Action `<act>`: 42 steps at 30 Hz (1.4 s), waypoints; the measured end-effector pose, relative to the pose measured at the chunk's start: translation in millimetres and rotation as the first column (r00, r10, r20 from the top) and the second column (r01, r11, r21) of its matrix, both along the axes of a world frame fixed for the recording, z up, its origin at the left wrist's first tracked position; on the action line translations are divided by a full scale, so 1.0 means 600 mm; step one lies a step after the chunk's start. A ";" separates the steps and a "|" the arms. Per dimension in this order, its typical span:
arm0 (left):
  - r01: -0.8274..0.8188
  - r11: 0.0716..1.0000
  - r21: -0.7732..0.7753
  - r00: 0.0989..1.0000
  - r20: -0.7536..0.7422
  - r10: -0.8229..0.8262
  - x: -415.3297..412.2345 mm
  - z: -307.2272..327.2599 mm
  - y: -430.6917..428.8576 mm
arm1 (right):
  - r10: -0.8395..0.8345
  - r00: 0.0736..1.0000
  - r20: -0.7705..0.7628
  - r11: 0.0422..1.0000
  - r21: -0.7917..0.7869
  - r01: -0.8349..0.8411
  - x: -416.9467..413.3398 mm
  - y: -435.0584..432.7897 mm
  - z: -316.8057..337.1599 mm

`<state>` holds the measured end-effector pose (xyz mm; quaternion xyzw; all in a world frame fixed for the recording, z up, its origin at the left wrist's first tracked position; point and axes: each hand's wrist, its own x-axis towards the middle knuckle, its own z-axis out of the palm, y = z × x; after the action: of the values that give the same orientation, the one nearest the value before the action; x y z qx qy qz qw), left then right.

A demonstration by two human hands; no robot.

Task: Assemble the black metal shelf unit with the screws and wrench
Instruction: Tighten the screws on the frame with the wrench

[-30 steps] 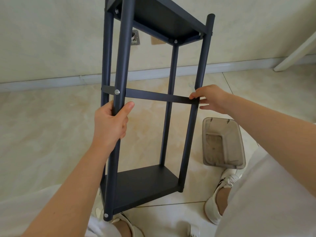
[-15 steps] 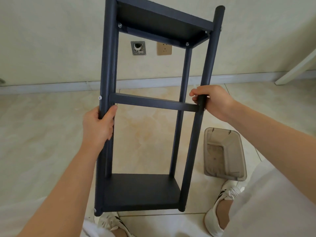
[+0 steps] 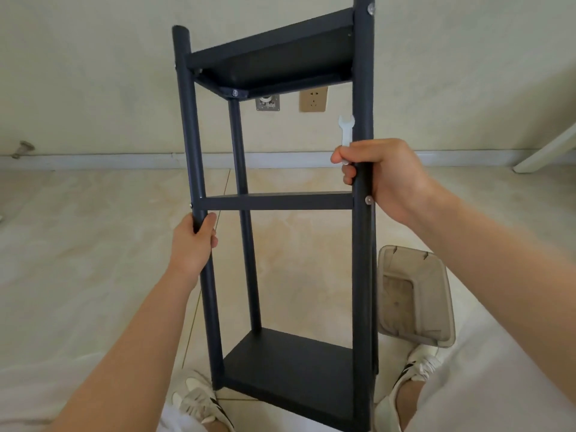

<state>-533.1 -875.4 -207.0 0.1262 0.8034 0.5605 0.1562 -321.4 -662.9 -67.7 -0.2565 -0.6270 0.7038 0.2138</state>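
The left hand [image 3: 193, 244] has its fingers wrapped round the left post of the shelf unit [image 3: 290, 363], just below the crossbar [image 3: 277, 201]. The unit is upright between the person's feet, posts vertical, crossbar level. Just above the crossbar's right end, the right hand [image 3: 383, 179] is clamped round the right post and pins a small white wrench [image 3: 346, 129] beside it, open end up. The screw [image 3: 368, 199] at that joint sits just under this hand, so the wrench probably has to turn downward. A plastic tray [image 3: 445, 294] lies below and right of the crossbar.
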 end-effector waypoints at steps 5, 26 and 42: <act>-0.047 0.999 0.010 0.996 0.081 0.046 -0.005 0.015 0.016 | -0.006 0.999 0.048 0.998 0.065 0.003 -0.011 -0.022 0.018; 0.047 0.997 0.061 0.945 0.321 -0.064 0.021 0.001 0.032 | 0.093 0.993 0.072 0.935 0.337 -0.112 -0.012 -0.049 0.033; 0.442 0.890 0.109 0.889 0.080 -0.451 0.264 0.094 0.077 | 0.014 1.000 0.011 0.949 0.314 -0.017 -0.043 -0.066 0.015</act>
<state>-374.6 -829.4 -150.6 0.2853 0.7183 0.5502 0.3162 -347.2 -702.6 -58.4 -0.2174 -0.7338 0.5958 0.2436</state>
